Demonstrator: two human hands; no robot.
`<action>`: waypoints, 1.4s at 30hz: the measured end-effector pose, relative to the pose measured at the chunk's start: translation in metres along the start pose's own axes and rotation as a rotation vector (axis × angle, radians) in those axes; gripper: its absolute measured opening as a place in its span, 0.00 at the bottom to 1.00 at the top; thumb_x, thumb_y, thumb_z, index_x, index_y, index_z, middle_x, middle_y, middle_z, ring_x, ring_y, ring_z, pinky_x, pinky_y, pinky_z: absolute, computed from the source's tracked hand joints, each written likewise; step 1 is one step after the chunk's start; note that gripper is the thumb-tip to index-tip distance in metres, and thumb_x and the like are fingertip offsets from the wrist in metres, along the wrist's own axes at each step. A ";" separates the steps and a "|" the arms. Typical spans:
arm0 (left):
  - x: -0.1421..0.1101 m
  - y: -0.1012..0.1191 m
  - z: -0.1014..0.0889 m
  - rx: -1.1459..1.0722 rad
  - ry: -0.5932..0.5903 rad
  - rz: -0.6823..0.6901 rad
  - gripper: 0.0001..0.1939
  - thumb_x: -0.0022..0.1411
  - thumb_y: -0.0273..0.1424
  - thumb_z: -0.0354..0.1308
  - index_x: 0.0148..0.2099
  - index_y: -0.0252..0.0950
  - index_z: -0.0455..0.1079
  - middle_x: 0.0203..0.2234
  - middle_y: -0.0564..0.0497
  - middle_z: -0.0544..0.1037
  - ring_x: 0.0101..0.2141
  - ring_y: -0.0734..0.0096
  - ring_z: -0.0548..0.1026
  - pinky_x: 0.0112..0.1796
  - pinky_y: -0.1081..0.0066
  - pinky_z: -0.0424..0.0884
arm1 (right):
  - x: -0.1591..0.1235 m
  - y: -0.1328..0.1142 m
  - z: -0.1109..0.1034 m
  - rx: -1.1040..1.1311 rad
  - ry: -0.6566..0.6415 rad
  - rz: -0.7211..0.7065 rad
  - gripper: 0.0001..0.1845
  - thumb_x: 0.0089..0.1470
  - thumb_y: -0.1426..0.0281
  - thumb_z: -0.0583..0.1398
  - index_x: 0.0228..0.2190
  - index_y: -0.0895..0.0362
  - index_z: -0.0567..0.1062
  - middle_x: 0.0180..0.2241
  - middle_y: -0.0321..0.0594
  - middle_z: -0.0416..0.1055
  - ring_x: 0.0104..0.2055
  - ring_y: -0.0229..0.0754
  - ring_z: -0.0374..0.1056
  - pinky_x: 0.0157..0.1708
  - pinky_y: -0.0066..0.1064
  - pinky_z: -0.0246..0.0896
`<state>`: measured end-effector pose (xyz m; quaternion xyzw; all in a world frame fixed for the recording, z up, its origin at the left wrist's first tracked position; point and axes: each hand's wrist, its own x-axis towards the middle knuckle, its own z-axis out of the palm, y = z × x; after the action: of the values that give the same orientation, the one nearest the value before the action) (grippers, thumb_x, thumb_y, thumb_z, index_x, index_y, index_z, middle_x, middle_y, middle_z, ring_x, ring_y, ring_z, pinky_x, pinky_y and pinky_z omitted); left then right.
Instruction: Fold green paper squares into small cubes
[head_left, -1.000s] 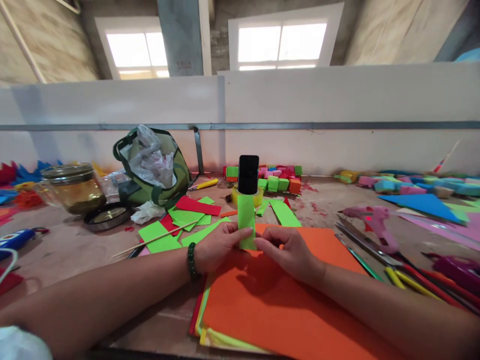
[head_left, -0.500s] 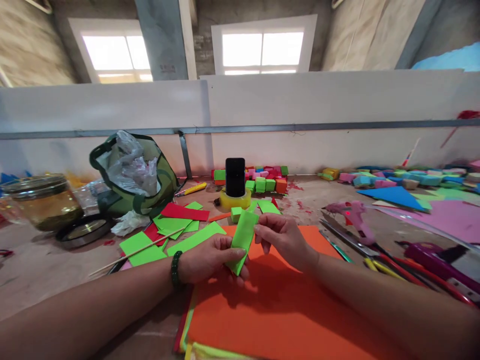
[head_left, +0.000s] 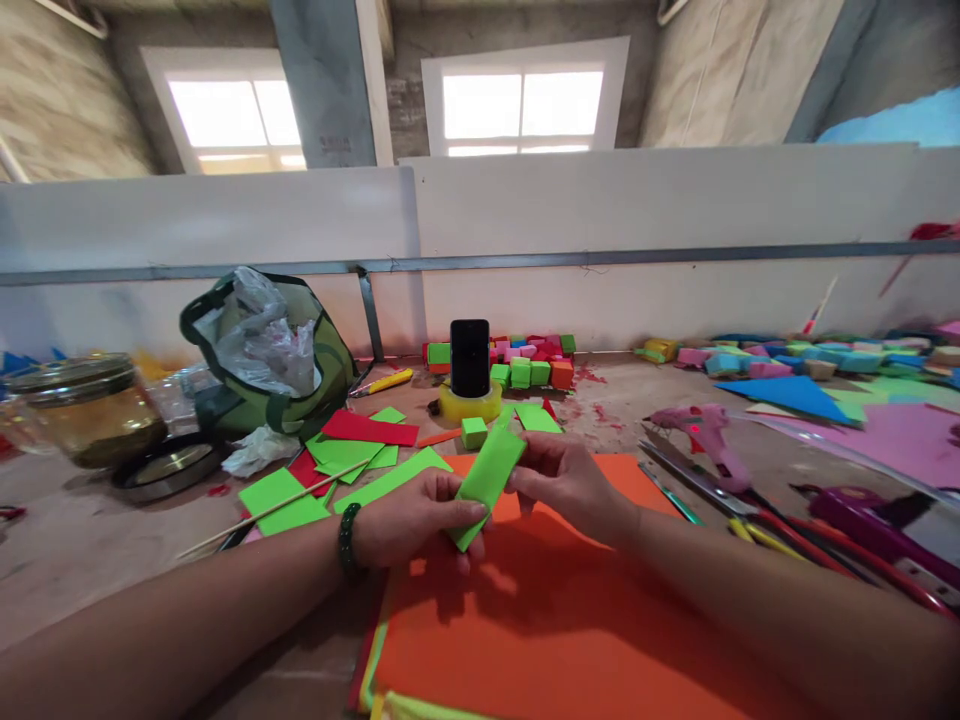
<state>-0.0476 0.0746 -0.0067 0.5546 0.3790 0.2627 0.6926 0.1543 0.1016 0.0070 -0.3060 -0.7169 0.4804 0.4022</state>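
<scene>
A bright green foam strip (head_left: 489, 482) is held tilted above an orange sheet (head_left: 585, 620), its upper end leaning right. My left hand (head_left: 424, 515) pinches the strip's lower end, thumb on top and fingers beneath. At the upper right edge, my right hand (head_left: 574, 485) is closed with thumb and fingertips on the strip; part of those fingers is hidden behind it. The orange sheet tops a stack of coloured sheets. Just beyond the strip sits a small green cube (head_left: 473, 432).
Left are green pieces (head_left: 285, 498), a wooden stick (head_left: 262, 515), a camouflage bag (head_left: 322, 350) and a glass jar (head_left: 82, 410). A phone (head_left: 469, 358) stands in a yellow tape roll (head_left: 471, 403). Right lie a pink glue gun (head_left: 701, 435), scissors (head_left: 705, 485) and a purple tool (head_left: 870, 520).
The green strip has tilted further to the right in my hands. My right hand's fingers have closed in against its edge, and the view has shifted slightly.
</scene>
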 end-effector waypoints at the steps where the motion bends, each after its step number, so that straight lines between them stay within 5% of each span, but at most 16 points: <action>1: 0.000 0.001 0.000 0.039 -0.007 0.007 0.21 0.48 0.46 0.67 0.29 0.31 0.69 0.21 0.49 0.77 0.17 0.76 0.73 0.20 0.79 0.66 | 0.001 0.000 0.000 0.011 -0.018 0.023 0.08 0.44 0.66 0.63 0.23 0.59 0.72 0.20 0.33 0.67 0.19 0.33 0.64 0.19 0.25 0.62; 11: -0.004 0.005 0.000 0.166 -0.095 -0.058 0.22 0.50 0.48 0.64 0.29 0.32 0.69 0.20 0.50 0.77 0.15 0.77 0.72 0.16 0.81 0.61 | 0.008 -0.003 -0.008 0.123 0.074 0.062 0.10 0.40 0.64 0.65 0.22 0.60 0.76 0.20 0.33 0.69 0.22 0.31 0.62 0.24 0.24 0.59; 18: 0.000 0.006 -0.011 0.021 -0.014 -0.155 0.14 0.46 0.38 0.68 0.27 0.31 0.73 0.16 0.52 0.75 0.12 0.82 0.66 0.15 0.82 0.61 | 0.019 0.008 -0.022 0.103 -0.032 0.410 0.05 0.35 0.71 0.61 0.18 0.61 0.73 0.14 0.33 0.68 0.16 0.32 0.65 0.17 0.22 0.57; 23: 0.000 0.006 -0.017 -0.043 -0.044 -0.220 0.12 0.46 0.34 0.68 0.28 0.29 0.75 0.16 0.51 0.75 0.13 0.83 0.67 0.15 0.84 0.61 | 0.022 0.012 -0.025 0.159 -0.071 0.503 0.06 0.38 0.70 0.60 0.18 0.61 0.72 0.14 0.34 0.67 0.17 0.34 0.68 0.16 0.22 0.60; 26: 0.000 0.007 -0.017 -0.023 -0.034 -0.224 0.11 0.47 0.32 0.67 0.29 0.28 0.75 0.16 0.51 0.75 0.13 0.83 0.67 0.15 0.84 0.61 | 0.022 0.009 -0.024 0.138 -0.110 0.502 0.12 0.42 0.64 0.63 0.22 0.61 0.74 0.18 0.36 0.71 0.19 0.34 0.69 0.17 0.22 0.62; 31: 0.000 0.008 -0.019 -0.030 -0.056 -0.241 0.10 0.48 0.30 0.67 0.30 0.27 0.75 0.16 0.51 0.75 0.13 0.82 0.68 0.15 0.84 0.62 | 0.020 0.005 -0.024 0.031 -0.172 0.427 0.19 0.33 0.65 0.71 0.29 0.61 0.76 0.23 0.34 0.74 0.19 0.31 0.68 0.19 0.21 0.64; 42: -0.001 0.008 -0.020 0.009 -0.142 -0.281 0.11 0.50 0.31 0.66 0.34 0.26 0.75 0.18 0.51 0.76 0.15 0.81 0.70 0.18 0.83 0.65 | 0.020 0.007 -0.022 0.068 -0.270 0.461 0.14 0.34 0.70 0.68 0.28 0.61 0.76 0.22 0.32 0.72 0.21 0.30 0.66 0.19 0.20 0.63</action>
<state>-0.0643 0.0869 -0.0003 0.5165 0.4040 0.1218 0.7452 0.1642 0.1299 0.0108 -0.3806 -0.6590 0.6193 0.1930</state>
